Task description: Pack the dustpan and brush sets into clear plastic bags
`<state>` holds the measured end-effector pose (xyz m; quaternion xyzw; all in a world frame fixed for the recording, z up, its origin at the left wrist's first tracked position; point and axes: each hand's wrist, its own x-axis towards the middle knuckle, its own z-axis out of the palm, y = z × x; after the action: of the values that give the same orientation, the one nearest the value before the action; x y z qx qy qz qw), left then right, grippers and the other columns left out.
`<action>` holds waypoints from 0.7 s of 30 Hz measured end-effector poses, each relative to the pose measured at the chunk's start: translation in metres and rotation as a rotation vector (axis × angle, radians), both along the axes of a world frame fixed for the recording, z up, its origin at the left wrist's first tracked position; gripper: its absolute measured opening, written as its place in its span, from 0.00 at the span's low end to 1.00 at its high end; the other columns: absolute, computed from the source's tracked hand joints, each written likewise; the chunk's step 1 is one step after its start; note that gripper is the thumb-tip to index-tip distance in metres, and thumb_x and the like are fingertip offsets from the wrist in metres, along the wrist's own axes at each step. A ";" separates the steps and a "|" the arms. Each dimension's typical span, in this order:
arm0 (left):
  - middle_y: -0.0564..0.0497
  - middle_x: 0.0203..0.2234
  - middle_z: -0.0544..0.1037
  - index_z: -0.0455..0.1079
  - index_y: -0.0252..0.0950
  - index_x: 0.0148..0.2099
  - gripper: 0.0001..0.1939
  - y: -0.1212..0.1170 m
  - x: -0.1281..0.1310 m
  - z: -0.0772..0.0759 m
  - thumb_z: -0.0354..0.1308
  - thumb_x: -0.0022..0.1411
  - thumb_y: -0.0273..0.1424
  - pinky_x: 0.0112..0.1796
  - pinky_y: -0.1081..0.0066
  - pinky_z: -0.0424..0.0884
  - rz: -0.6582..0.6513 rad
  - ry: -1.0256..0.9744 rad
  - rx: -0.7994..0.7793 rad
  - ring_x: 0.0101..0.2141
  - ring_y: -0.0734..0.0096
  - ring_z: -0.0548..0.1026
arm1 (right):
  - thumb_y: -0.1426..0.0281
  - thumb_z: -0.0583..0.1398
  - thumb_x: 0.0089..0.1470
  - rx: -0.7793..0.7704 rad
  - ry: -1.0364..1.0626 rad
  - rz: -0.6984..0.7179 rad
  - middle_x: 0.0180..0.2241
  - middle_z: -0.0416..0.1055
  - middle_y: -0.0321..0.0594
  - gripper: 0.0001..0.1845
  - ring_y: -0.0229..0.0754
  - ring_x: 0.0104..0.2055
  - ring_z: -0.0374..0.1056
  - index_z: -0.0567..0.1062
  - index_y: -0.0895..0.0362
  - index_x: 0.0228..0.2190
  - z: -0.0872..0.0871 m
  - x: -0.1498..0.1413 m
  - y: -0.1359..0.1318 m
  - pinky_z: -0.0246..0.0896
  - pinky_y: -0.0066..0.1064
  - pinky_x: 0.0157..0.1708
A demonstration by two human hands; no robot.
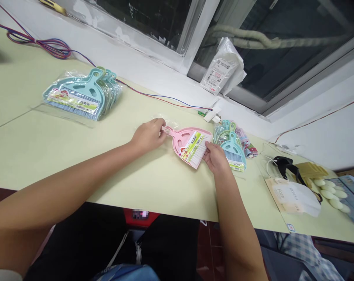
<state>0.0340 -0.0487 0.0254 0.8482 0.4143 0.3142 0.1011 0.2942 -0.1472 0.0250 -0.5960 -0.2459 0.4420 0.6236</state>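
A pink dustpan and brush set (184, 141) with a printed label and white bristles is held just over the table, between both hands. My left hand (150, 134) pinches the handle end, where clear plastic wrap shows. At the bristle edge, my right hand (215, 157) grips the lower right corner between thumb and fingers. Close beyond that hand stands a group of wrapped blue and green dustpan sets (232, 150). Another stack of wrapped blue dustpan sets (80, 93) is on the left of the table.
Coiled red and blue wire (52, 47) runs along the wall to a white plug (213, 114). A plastic-wrapped package (222, 70) leans on the window sill. To the right lie a paper packet (294, 195), a black strap (285, 168) and pale green oval objects (331, 191).
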 end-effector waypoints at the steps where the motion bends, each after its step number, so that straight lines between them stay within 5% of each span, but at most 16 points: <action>1: 0.45 0.42 0.79 0.69 0.37 0.50 0.14 0.001 -0.001 0.000 0.51 0.64 0.33 0.37 0.62 0.69 0.006 -0.002 -0.006 0.38 0.58 0.77 | 0.74 0.58 0.62 -0.003 0.002 -0.002 0.34 0.81 0.44 0.05 0.43 0.34 0.79 0.75 0.58 0.36 0.000 0.001 0.000 0.80 0.41 0.41; 9: 0.44 0.44 0.79 0.69 0.37 0.53 0.16 0.001 -0.005 0.005 0.50 0.65 0.31 0.37 0.63 0.69 0.050 0.041 0.018 0.38 0.59 0.77 | 0.76 0.55 0.64 -0.025 -0.037 -0.053 0.32 0.80 0.43 0.10 0.40 0.31 0.77 0.75 0.59 0.34 0.001 -0.002 0.002 0.79 0.37 0.39; 21: 0.42 0.45 0.78 0.69 0.35 0.56 0.19 -0.010 0.005 -0.006 0.48 0.65 0.27 0.31 0.62 0.69 -0.063 0.166 0.200 0.38 0.57 0.78 | 0.74 0.57 0.63 0.032 0.004 -0.106 0.34 0.80 0.41 0.07 0.39 0.33 0.77 0.76 0.58 0.37 -0.005 0.000 0.004 0.78 0.33 0.37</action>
<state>0.0386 -0.0587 0.0193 0.8897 0.3610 0.2793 -0.0090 0.2944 -0.1428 0.0196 -0.5973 -0.2195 0.4056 0.6561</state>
